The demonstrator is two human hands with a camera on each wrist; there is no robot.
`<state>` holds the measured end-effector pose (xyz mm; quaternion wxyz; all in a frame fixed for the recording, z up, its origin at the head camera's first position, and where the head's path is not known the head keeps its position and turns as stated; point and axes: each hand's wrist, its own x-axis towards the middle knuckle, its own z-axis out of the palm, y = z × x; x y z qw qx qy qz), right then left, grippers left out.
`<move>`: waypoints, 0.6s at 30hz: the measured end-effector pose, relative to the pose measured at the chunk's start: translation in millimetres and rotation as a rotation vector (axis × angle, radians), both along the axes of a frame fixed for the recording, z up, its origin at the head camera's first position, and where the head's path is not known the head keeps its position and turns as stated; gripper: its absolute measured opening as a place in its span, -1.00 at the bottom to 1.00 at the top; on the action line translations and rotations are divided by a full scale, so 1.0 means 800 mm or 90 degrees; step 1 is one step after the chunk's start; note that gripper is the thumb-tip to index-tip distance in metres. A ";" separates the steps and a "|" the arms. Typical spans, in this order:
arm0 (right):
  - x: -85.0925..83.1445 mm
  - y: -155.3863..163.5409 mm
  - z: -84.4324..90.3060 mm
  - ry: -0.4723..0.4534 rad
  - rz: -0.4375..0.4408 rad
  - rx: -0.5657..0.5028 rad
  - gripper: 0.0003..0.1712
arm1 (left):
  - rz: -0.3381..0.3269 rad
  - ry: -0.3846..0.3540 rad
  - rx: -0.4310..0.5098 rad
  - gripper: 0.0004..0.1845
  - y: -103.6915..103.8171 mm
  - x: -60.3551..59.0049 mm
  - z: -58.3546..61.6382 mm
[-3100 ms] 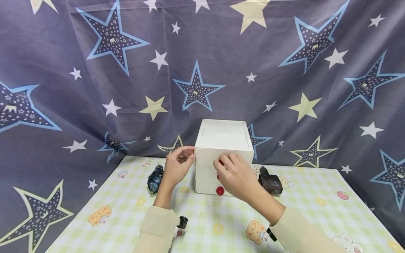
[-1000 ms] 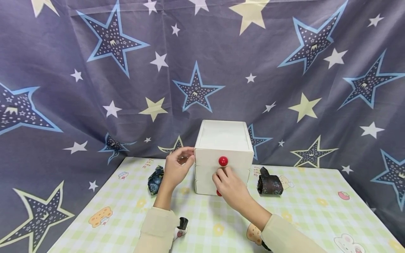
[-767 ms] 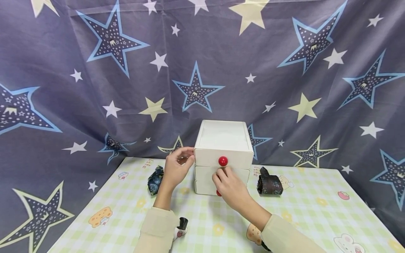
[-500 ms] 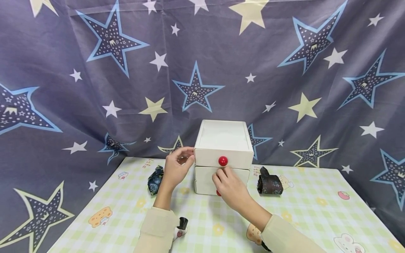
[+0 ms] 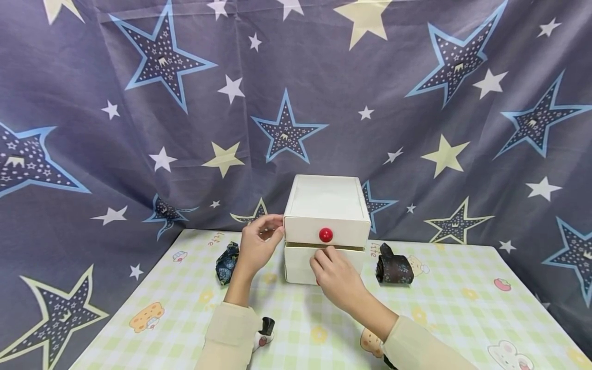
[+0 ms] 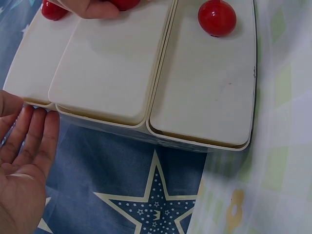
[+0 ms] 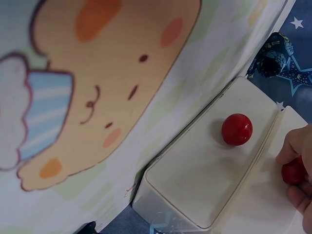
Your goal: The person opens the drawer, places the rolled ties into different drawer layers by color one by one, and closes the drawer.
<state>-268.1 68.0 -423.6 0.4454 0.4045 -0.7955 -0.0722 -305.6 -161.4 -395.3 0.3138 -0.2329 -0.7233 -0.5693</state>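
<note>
While my right hand (image 5: pixel 339 277) is pinching the middle red knob (image 7: pixel 294 170), my left hand (image 5: pixel 260 244) is just touching, fingers straight-ish, the white drawer box (image 5: pixel 327 198) that's sitting on the checked tablecloth (image 5: pixel 185 290) between two dark cloth bundles (image 5: pixel 395 271).

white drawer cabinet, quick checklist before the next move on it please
1. Right hand gripping middle red knob: ok
2. Left hand at left side of white drawer cabinet: ok
3. Middle drawer partly out: ok, gap above it
4. Bottom drawer shut: ok, as far as visible
5. Blue rolled tie and dark rolled tie beside middle drawer's path: ok, one each side
6. Middle drawer's contents: cannot tell, interior hidden
</note>
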 end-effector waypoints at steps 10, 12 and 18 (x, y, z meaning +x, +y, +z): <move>0.007 -0.001 0.002 -0.002 0.014 0.000 -0.60 | -0.007 0.014 -0.005 -0.77 0.010 0.033 0.030; 0.009 -0.001 0.003 0.000 0.014 0.002 -0.48 | -0.010 0.015 -0.004 -0.76 0.010 0.035 0.031; 0.014 -0.002 0.004 0.011 0.013 0.005 -0.40 | -0.011 0.015 -0.002 -0.76 0.008 0.033 0.029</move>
